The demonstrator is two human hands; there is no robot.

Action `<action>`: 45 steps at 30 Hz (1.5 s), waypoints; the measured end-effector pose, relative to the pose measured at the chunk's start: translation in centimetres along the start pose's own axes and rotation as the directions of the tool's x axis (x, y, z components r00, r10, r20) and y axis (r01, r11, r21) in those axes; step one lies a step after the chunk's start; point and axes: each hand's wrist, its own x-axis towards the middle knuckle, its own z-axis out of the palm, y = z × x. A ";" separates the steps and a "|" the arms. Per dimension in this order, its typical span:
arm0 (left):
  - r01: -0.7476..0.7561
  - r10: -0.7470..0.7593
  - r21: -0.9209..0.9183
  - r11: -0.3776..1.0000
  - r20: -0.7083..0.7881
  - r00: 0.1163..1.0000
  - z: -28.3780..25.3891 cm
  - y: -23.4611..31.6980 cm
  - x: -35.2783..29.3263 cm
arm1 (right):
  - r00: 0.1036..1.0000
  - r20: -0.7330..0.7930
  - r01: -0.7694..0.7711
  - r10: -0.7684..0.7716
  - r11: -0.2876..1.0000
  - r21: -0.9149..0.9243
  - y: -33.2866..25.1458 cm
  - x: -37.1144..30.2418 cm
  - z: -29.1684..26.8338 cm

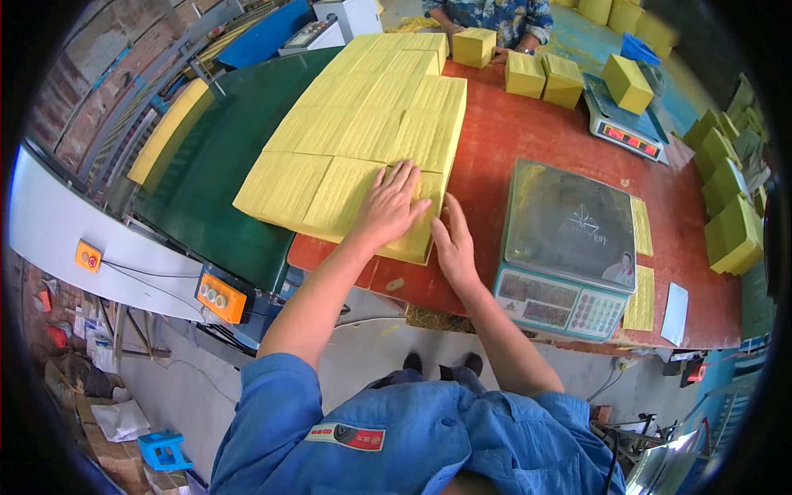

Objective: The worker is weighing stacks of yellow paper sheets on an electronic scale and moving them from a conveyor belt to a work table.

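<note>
A broad group of yellow stacks of paper (355, 115), set side by side with rippled tops, reaches from the green conveyor belt onto the red table. My left hand (389, 206) lies flat on the stack at the near right corner, its fingers stretched out. Beside that corner stack's right side is my right hand (455, 246), its fingers extended and thumb apart, holding nothing. Whether it touches the paper I cannot tell. Just right of it stands a scale (569, 219) with a dusty metal top and nothing on its plate.
Across the red table (503, 132), a co-worker's hands are near a yellow block (474, 48). A second scale (623, 124) carries another block. Yellow sheets (640, 299) and a pale card (675, 313) lie right of the near scale. The green belt (210, 165) runs left, with an orange switch box (220, 295).
</note>
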 end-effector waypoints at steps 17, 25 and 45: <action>-0.167 0.173 -0.187 0.968 0.020 0.985 -4.6 7.8 -11.6 | 0.585 0.422 -0.593 0.693 0.010 0.805 3.0 -21.3 -1.6; 0.201 -0.257 -0.480 0.854 -0.054 0.965 -4.6 7.5 -17.1 | 0.680 0.447 -0.670 0.582 0.245 0.700 -4.0 -17.7 -3.6; 0.234 -0.065 -0.528 -0.816 0.487 0.871 -1.5 31.1 10.2 | 0.998 -0.035 0.028 -0.046 0.918 -0.395 -5.8 7.3 -35.7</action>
